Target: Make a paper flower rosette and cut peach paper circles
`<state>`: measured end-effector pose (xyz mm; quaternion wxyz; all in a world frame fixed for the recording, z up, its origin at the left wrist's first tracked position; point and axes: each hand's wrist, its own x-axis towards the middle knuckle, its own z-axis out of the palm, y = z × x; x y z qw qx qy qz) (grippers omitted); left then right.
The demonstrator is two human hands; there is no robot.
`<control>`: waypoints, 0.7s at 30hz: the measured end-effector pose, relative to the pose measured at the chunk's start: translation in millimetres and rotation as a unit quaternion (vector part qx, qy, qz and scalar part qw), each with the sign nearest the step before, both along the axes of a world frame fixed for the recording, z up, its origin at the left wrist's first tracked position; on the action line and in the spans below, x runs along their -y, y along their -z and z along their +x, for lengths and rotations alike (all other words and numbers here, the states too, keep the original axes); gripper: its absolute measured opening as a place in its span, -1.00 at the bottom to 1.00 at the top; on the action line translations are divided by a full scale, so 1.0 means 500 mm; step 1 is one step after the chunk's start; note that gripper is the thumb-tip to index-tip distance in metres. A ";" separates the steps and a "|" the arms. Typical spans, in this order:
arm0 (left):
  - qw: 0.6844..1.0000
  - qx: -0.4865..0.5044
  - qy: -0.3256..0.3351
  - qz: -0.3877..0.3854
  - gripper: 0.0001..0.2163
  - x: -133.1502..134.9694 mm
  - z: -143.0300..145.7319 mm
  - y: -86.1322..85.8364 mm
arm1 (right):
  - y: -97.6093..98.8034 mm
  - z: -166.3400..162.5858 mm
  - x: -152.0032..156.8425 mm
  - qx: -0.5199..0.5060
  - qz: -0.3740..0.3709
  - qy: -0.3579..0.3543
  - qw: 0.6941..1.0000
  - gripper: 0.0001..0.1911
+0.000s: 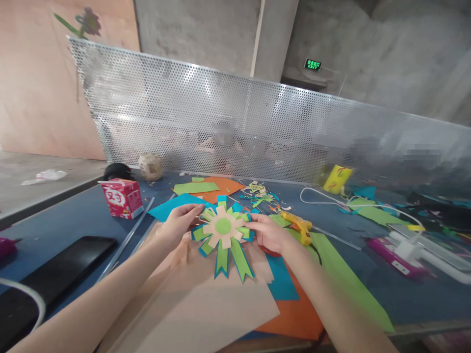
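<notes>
A rosette (222, 226) of layered blue, green and peach felt or paper, with a round green centre and two notched tails, is held up above the table in both hands. My left hand (182, 223) pinches its left edge between thumb and fingers. At the opposite edge, my right hand (268, 232) grips it, thumb in front and the other fingers partly hidden behind. Below the rosette lies a large peach sheet (206, 309), with an orange sheet (294, 321) and a blue sheet (283, 279) partly under it.
To the right are a yellow glue gun (300, 225), a green sheet (342, 269) and a purple power strip (399, 260). A red drink carton (122, 197) and a black phone (69, 274) lie left. Scraps (259, 193) sit before the perforated metal screen (206, 108).
</notes>
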<state>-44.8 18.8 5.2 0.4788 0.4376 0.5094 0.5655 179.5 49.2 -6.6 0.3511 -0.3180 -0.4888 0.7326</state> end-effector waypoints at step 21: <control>0.998 0.062 0.016 0.011 -0.74 -0.006 -0.011 0.014 | -0.008 0.004 0.005 0.012 -0.019 -0.018 1.000 -0.71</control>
